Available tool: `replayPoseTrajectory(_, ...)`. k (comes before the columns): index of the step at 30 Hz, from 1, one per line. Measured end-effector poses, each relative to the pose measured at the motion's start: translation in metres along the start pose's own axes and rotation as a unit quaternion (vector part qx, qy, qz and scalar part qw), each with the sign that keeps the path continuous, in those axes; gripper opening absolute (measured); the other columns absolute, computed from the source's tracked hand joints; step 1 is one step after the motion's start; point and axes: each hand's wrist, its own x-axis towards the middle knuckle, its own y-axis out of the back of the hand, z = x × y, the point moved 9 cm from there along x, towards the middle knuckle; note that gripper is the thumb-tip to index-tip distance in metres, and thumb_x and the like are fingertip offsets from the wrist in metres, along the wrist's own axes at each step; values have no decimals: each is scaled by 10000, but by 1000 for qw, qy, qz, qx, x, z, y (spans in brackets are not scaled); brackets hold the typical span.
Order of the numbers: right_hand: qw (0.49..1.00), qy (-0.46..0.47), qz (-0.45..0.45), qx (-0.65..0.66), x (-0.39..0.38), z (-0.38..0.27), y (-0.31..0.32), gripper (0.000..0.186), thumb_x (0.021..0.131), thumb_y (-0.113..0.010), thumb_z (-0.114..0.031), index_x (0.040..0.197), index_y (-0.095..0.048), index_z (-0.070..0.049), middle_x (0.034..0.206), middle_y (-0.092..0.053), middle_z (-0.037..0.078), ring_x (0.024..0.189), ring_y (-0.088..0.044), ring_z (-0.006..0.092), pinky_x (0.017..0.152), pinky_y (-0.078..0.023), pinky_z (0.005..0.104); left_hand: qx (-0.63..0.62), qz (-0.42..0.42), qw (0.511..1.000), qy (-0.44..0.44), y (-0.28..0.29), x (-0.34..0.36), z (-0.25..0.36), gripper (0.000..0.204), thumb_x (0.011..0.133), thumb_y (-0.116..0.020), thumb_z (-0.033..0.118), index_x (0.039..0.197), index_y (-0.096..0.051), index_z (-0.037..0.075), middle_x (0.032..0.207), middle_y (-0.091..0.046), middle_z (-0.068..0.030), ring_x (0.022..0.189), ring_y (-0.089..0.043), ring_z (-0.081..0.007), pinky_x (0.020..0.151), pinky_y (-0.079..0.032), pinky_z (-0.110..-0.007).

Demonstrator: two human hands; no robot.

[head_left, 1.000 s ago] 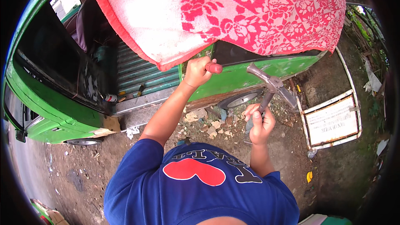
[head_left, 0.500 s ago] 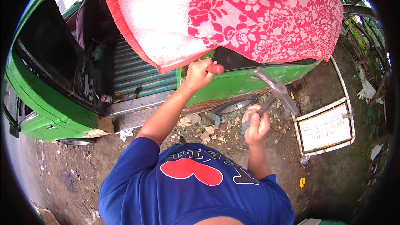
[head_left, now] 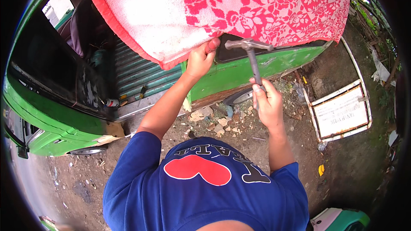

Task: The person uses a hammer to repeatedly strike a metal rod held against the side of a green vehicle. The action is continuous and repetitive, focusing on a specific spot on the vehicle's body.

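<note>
My left hand [head_left: 200, 63] is closed around a red-handled tool [head_left: 212, 44]; only the butt of its handle shows, and the working end is hidden. This fist is against the side of a green vehicle [head_left: 244, 73], just under the hanging edge of a pink and white floral towel [head_left: 252, 8]. In my right hand [head_left: 269, 101] is a hammer [head_left: 253, 62], gripped low on its dark shaft. The metal head is up, level with the red handle and a short way to its right, not touching it.
To the left, a doorway opening shows a ribbed floor [head_left: 145, 70], with a small brush-like tool [head_left: 142, 92] and a can [head_left: 112, 102] near its sill. Rubble [head_left: 220, 124] lies on the dirt below. A white rusty-framed sign [head_left: 341, 113] stands at right, near a yellow leaf [head_left: 321, 170].
My right hand has raised the hammer and swung its head leftward, nearer the red handle. My left hand, still gripping the tool, is slightly higher and further left in view.
</note>
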Motion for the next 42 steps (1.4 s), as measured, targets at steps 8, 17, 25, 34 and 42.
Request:
replayPoseTrajectory(8,978,54,43,198,1,-6,19,262,1000,-534,-197,1127,-588,26,663,-510,4,574,-477,67,532,-411,220,-211,26,977,-33,31,7,13,178,800,-607,22,680,-476,32,611,-460,8,592,-404,-95,547,-359,-293)
replayPoseTrajectory(17,971,3,9,238,-3,43,23,276,1008,-515,-250,1074,-555,15,634,-526,37,522,-492,89,477,-417,227,-305,4,952,-32,40,-2,1,247,739,-560,234,683,-386,69,628,-393,-7,592,-353,-119,561,-294,-282)
replayPoseTrajectory(25,970,-41,-15,239,-15,72,44,238,1006,-515,-219,1069,-576,2,634,-515,18,530,-480,80,502,-395,227,-246,7,968,-53,33,-10,8,266,734,-546,262,679,-372,68,616,-391,-20,574,-344,-126,536,-274,-286)
replayPoseTrajectory(34,981,-10,-101,162,-16,63,28,242,994,-525,-159,1150,-580,18,650,-516,5,542,-469,70,519,-391,225,-190,17,977,-93,19,-15,15,265,751,-539,271,686,-384,65,618,-394,-26,567,-341,-126,526,-268,-290)
replayPoseTrajectory(42,975,-31,-120,185,-16,74,27,234,992,-528,-157,1141,-587,12,649,-522,4,548,-476,66,509,-391,221,-168,47,979,-107,18,-18,18,312,800,-559,307,688,-408,58,621,-426,-31,571,-370,-126,530,-292,-280)
